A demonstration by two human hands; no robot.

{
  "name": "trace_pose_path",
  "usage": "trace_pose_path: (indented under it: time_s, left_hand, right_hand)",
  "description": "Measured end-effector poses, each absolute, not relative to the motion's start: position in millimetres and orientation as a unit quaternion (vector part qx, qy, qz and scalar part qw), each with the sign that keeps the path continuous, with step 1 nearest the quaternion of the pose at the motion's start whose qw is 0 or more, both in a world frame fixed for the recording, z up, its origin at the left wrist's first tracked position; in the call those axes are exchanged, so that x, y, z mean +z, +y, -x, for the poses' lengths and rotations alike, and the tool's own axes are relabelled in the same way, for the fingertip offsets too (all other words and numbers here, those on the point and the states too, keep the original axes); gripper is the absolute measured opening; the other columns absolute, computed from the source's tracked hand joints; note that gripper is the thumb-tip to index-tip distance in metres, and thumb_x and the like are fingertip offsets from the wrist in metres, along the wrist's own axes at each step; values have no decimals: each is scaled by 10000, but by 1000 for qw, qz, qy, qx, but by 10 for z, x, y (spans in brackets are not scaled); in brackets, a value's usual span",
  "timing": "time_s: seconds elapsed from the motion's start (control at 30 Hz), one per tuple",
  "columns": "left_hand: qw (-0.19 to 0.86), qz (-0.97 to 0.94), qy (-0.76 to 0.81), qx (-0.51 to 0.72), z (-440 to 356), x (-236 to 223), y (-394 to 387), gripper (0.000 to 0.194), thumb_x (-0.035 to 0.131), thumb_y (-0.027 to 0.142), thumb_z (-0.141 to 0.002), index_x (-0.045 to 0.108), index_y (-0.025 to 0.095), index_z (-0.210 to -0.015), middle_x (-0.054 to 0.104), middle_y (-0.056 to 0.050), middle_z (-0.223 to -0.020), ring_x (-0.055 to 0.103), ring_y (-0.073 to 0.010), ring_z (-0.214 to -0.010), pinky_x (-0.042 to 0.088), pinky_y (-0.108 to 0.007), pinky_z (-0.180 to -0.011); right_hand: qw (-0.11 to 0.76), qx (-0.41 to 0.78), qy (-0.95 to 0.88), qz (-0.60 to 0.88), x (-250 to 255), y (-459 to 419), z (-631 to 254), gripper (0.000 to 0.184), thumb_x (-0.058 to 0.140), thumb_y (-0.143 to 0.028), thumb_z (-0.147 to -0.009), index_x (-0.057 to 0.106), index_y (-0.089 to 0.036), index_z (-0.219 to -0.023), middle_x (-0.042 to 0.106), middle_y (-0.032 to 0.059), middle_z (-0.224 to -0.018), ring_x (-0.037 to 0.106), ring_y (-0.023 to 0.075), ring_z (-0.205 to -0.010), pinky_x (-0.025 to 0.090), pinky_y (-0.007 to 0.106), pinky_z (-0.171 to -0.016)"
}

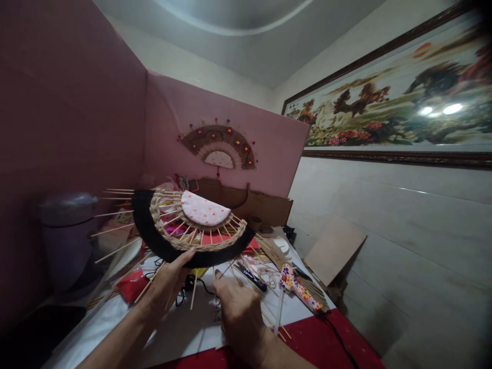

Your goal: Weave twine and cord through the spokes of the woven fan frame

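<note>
Presently: stick-ribbed semicircular fan (204,210) | black rim (148,230) pinched by left hand (169,282) | coarse twine (156,215) braided inside | right hand (236,307) curled below, grip cannot be told

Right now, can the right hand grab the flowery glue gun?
Probably yes: the flowery glue gun lies close beside the right hand, with mostly thin sticks between, and the left hand holds the fan clear of that path.
</note>
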State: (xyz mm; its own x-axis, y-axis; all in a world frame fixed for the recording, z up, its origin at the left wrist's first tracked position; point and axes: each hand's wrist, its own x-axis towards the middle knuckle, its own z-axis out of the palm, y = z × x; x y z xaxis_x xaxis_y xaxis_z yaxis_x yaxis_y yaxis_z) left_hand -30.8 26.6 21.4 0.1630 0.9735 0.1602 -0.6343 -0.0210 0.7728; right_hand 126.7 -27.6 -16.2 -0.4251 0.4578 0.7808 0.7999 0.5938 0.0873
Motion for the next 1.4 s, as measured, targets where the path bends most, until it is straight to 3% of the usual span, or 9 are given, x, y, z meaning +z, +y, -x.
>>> trace_pose_path:
  time_s: [0.17, 0.4, 0.6, 0.8, 1.07, 1.3, 1.4]
  left_hand:
    - [660, -381, 216, 610, 312, 207, 277, 433, 637, 247, -772, 585, 132, -1186, 643, -78, -1154, 495, -229, -1183, 376, -317, -1017]
    - [655, -362, 245, 616, 312, 213, 283, 459, 685, 224, -719, 605, 110, -1156, 666, -84, -1107, 548, -242, -1121, 397, -320, -997]
    - [659, -380, 222, 609, 309, 232, 274, 421, 664, 243, -740, 619, 114, -1138, 671, -89, -1093, 548, -246, -1122, 402, -330, -988]
    - [665, -400, 259, 576, 346, 214, 271, 362, 677, 247, -724, 660, 138, -1070, 668, -75, -1102, 561, -252, -1102, 398, -327, -982]
    - [646, -390, 286, 591, 341, 260, 232, 359, 719, 290, -682, 686, 163, -1016, 648, -65, -1146, 428, -255, -1242, 312, -331, -1061]
    - [615, -343, 291, 648, 384, 350, 240, 388, 727, 236, -668, 673, 207, -1051, 672, -23, -1101, 434, -226, -1239, 329, -284, -1056]
    - [615, -352, 261, 655, 404, 381, 253, 433, 712, 243, -684, 644, 196, -1108, 669, -28, -1108, 424, -226, -1246, 332, -287, -1057]
  right_hand:
    - [391, -218, -804, 391, -219, -279, -1255, 410, 343, -51, -771, 442, -95, -1166, 650, 71, -756, 595, 185, -566, 416, 280, -511]
    - [429, -162, -780, 425, -236, -287, -1220, 239, 347, -50, -781, 483, -174, -935, 604, 19, -633, 591, 173, -531, 381, 258, -489]
    - [452, -144, -766, 434, -247, -253, -1233, 297, 355, -10, -671, 480, -189, -873, 585, 11, -629, 604, 174, -598, 406, 249, -561]
    - [432, -182, -776, 422, -237, -284, -1204, 226, 358, -37, -725, 466, -195, -845, 571, 4, -612, 563, 163, -516, 345, 252, -494]
    - [428, -177, -787, 407, -273, -309, -1178, 155, 353, -91, -818, 459, -195, -862, 577, -7, -583, 564, 145, -475, 340, 239, -476]
    - [527, -58, -731, 429, -322, -277, -1185, 193, 351, -51, -790, 433, -209, -867, 671, 58, -843, 665, 166, -764, 462, 236, -622]
    - [539, 37, -727, 423, -336, -218, -1194, 195, 356, -57, -771, 429, -208, -871, 672, 42, -821, 655, 145, -695, 459, 209, -559]
